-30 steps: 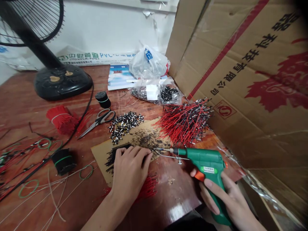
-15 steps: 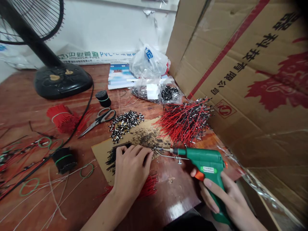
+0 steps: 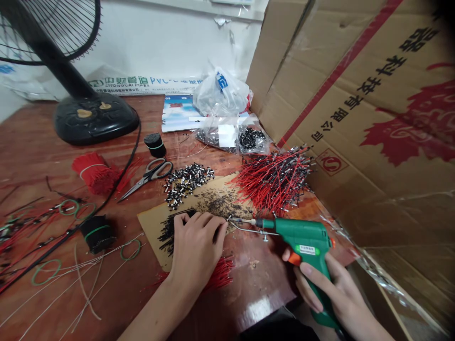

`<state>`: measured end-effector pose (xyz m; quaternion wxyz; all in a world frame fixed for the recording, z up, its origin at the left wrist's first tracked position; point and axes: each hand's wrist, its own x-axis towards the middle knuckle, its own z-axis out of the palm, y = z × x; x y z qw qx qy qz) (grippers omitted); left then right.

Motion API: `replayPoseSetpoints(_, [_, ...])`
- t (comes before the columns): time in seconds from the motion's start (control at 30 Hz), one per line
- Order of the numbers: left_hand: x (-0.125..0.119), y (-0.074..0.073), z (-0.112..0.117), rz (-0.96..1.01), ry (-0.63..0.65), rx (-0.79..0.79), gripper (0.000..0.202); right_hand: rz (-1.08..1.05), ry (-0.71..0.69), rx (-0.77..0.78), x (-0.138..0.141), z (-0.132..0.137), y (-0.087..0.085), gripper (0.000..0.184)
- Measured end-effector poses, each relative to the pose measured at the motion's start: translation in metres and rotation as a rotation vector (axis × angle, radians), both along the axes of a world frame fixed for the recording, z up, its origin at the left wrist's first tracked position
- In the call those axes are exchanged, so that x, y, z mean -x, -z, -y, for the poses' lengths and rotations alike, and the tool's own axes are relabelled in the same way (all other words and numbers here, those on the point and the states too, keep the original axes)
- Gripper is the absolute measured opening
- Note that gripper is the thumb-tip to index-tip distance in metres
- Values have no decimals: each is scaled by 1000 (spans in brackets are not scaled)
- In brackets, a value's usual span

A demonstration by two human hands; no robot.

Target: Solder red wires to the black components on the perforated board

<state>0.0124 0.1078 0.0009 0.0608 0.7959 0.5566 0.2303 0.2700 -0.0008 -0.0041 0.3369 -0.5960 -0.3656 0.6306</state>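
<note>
My right hand (image 3: 336, 289) is wrapped round the handle of a green soldering gun (image 3: 302, 232), with a finger at its orange trigger. The gun's metal tip and thin wire-feed tube point left and meet the fingertips of my left hand (image 3: 201, 237). Those fingers are pinched together on a tiny electronic part (image 3: 229, 219), mostly hidden. Cut black wires (image 3: 167, 232) lie beside and partly under my left hand on a tan board (image 3: 151, 227). Red wires (image 3: 222, 273) stick out from beneath my left wrist. Small black-and-white parts (image 3: 188, 182) are heaped at the board's back edge.
A large pile of red and black wires (image 3: 273, 180) sits behind the gun, against a tall cardboard box (image 3: 341, 118). Scissors (image 3: 149, 176), a tied red wire bundle (image 3: 94, 173), black bundles (image 3: 97, 234) and a fan base (image 3: 95, 121) occupy the left. Plastic bags (image 3: 222, 94) stand behind.
The camera view has shifted slightly, so the table things appear a little further right. Both hands and the soldering gun stay almost still, with the tip still at my left fingertips.
</note>
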Motion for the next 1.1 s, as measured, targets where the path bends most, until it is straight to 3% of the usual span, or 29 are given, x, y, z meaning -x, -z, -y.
replayPoseSetpoints(0.47, [0,0,-1,0,13,19,17,18,-35,-16,-1,-2,1,40])
replayPoseSetpoints(1.1, [1,1,-1,-4,16,26,15,-34,-19,13,3,-5,-3,37])
